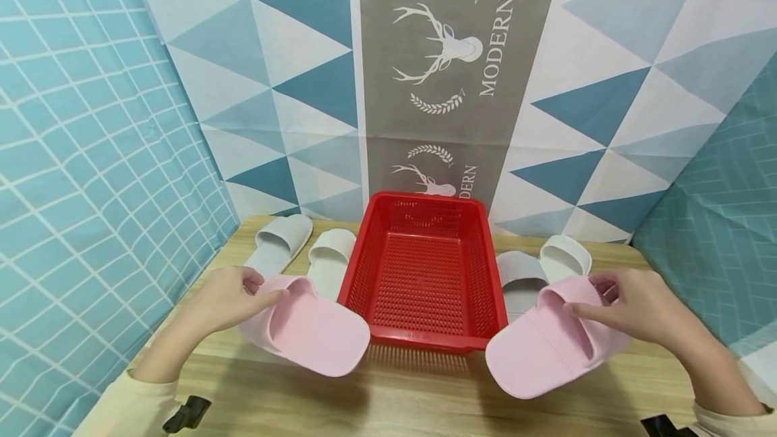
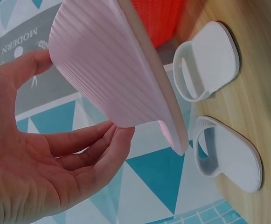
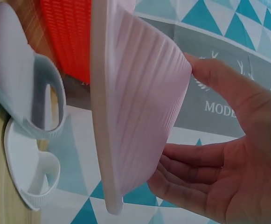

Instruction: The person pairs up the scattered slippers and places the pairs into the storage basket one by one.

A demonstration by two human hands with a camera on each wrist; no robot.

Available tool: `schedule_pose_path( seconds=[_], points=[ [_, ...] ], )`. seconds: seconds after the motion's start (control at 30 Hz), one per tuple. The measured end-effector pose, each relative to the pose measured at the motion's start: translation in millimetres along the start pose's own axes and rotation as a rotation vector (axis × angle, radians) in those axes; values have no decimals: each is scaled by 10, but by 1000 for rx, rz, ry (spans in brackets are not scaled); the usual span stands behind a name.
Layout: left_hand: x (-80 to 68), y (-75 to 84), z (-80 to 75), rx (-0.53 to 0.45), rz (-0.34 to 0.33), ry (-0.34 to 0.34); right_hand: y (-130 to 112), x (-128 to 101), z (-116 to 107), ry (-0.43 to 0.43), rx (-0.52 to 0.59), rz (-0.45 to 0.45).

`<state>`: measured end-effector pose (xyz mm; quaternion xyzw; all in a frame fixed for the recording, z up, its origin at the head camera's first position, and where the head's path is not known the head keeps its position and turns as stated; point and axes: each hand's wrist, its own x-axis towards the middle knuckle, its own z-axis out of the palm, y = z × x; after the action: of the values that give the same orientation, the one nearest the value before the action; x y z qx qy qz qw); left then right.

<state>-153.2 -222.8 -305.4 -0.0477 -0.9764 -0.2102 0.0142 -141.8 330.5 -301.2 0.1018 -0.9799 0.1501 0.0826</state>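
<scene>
My left hand (image 1: 227, 302) pinches a pink slipper (image 1: 324, 336) by its ribbed strap, thumb on one side and fingers on the other. A matching pink slipper (image 1: 537, 353) hangs from my right hand (image 1: 634, 305), gripped the same way at the strap. Both slippers are held above the table, tilted, one at each front corner of a red plastic basket (image 1: 419, 339). Nothing lies inside the basket. The wrist views show the ribbed strap of the left slipper (image 2: 98, 60) and of the right slipper (image 3: 144, 93) close up.
Left of the basket, a grey slipper (image 1: 291, 231) and a white slipper (image 1: 334, 241) stand on the wooden table (image 1: 413, 403). To its right are another grey slipper (image 1: 522, 268) and white slipper (image 1: 567, 251), close together. Patterned cloth walls (image 1: 315, 79) enclose the back and sides.
</scene>
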Motion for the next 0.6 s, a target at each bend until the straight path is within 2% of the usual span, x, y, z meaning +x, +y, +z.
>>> schedule_pose_path(
  seconds=[0.43,0.6],
  points=[
    [40,103,-3,-12,7,7,-147,50,0,50,-12,68],
    [45,142,-18,-16,-12,23,-211,57,-17,29,-29,124]
  ],
)
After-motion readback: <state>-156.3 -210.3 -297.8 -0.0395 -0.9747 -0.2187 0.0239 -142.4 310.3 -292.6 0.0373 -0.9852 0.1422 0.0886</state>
